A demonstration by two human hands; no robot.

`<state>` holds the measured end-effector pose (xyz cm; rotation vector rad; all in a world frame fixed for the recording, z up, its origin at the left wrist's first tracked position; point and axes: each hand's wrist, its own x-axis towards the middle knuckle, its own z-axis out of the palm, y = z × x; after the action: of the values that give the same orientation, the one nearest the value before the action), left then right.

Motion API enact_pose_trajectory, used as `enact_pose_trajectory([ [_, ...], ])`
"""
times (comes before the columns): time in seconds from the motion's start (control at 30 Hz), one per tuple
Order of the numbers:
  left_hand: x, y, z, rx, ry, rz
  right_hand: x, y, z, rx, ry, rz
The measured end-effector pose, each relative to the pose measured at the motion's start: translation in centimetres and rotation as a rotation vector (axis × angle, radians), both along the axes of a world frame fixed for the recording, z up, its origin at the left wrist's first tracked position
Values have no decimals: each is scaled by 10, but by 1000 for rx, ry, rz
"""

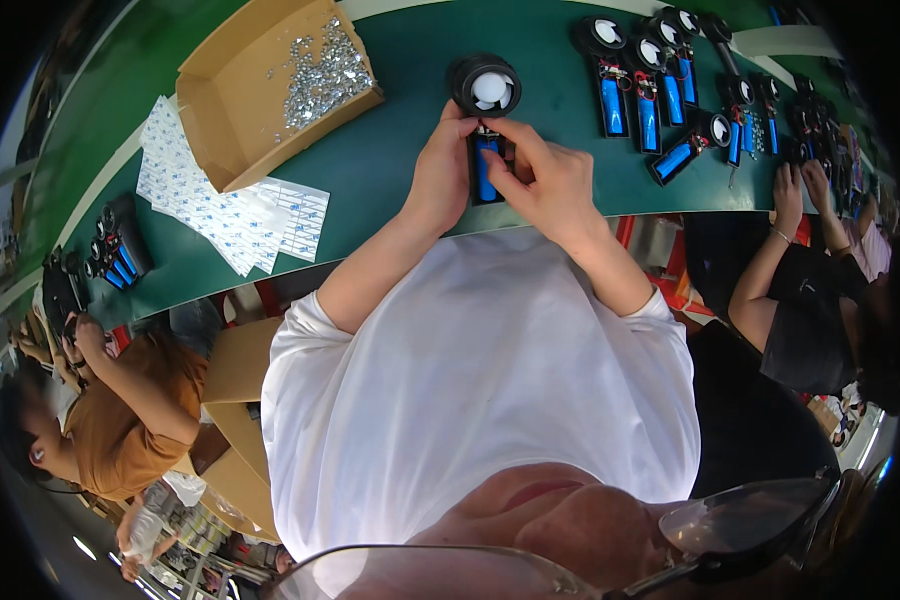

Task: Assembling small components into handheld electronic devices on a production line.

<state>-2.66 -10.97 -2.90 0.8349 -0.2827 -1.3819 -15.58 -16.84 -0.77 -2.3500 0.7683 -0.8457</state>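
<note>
A black flashlight (483,88) with a round head and white reflector lies in front of me, its body uncovered so a blue battery cell (487,172) shows inside. My left hand (440,168) wraps round its left side, thumb near the neck. From the right, my right hand (548,178) reaches over the body, index finger at the neck just below the head and thumb by the blue cell. Whether its fingertips pinch a small part at the neck is too small to make out.
A cardboard tray (232,105) of small shiny metal parts stands at the left, over printed white sheets (220,215). Several similar open flashlights (646,100) lie at the right, more (118,243) at far left. Co-workers sit on both sides, one in a brown shirt (135,415).
</note>
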Motion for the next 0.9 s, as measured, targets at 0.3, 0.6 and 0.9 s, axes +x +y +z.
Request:
enact_pose_trajectory([
  [0.3, -5, -16, 12, 27, -114, -21, -8, -13, 6, -36, 17, 22],
  [0.6, -3, -22, 9, -68, 148, -30, -17, -5, -5, 86, -247, -68],
  [0.9, -15, -20, 9, -165, 117, 106, -5, -8, -9, -160, -350, -164],
])
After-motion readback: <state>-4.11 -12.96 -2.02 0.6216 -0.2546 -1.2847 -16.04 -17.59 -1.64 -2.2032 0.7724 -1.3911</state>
